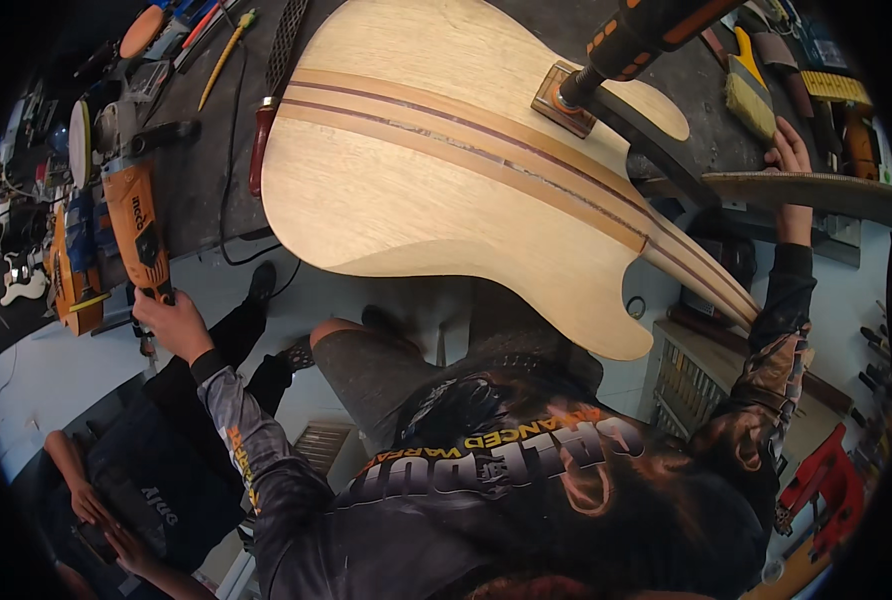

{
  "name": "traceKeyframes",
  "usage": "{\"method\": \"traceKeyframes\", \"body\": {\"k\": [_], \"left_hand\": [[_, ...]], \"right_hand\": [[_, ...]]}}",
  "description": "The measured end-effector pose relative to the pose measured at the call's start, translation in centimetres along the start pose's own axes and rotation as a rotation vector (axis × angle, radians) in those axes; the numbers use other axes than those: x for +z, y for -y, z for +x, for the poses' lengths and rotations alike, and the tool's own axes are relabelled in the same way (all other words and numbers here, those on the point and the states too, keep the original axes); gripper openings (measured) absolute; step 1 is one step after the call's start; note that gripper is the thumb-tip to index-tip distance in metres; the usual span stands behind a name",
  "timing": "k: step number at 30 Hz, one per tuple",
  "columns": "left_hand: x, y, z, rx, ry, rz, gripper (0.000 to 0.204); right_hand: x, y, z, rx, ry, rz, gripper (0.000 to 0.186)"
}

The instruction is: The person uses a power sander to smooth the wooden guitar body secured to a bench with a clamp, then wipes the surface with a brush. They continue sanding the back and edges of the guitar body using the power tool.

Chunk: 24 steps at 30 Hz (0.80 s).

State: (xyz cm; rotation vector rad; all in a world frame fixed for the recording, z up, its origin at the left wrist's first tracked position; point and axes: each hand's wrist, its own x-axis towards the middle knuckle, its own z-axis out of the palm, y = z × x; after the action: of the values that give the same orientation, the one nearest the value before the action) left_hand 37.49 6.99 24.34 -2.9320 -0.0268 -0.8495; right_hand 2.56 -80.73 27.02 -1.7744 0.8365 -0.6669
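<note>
My left hand (174,325) is closed around the rear end of an orange and black angle grinder (138,222), whose head points away from me. Over at the right, my right hand (788,150) has its fingers bent up behind a long, flat grey-brown strip (836,192) that crosses in front of the palm; its exact kind is unclear. The fingertips are close to the bristles of a yellow-handled paintbrush (749,85). Between my hands lies a pale wooden guitar body (416,190) with darker stripes and a neck (701,270). A clamp (606,75) presses a wood block (564,100) onto it.
A red-handled rasp (263,145) lies beside the body on the dark workbench (201,185). A black cord (228,195) hangs over the bench edge. Several tools crowd both sides. At the lower left another person (146,490) sits with hands together. A red tool (826,495) is at the lower right.
</note>
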Motion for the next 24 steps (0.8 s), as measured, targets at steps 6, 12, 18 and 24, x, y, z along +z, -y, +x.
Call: {"method": "traceKeyframes", "body": {"k": [6,12,18,24], "left_hand": [[-1.6,0.6,1.7,0.020,-0.036,-0.021,0.062],[-9.6,1.2,6.7,0.080,0.156,-0.138,0.059],[-20.6,3.0,5.8,-0.136,0.616,-0.719,0.042],[-33.1,2.1,0.6,-0.579,1.252,-1.194,0.021]], "right_hand": [[-0.3,1.2,-4.4,0.042,-0.087,0.129,0.049],[-2.6,6.3,-15.8,0.067,-0.279,-0.283,0.037],[7.6,22.4,-28.2,-0.258,-0.178,-0.570,0.031],[29.3,35.2,-31.5,-0.423,0.635,-0.153,0.092]]}}
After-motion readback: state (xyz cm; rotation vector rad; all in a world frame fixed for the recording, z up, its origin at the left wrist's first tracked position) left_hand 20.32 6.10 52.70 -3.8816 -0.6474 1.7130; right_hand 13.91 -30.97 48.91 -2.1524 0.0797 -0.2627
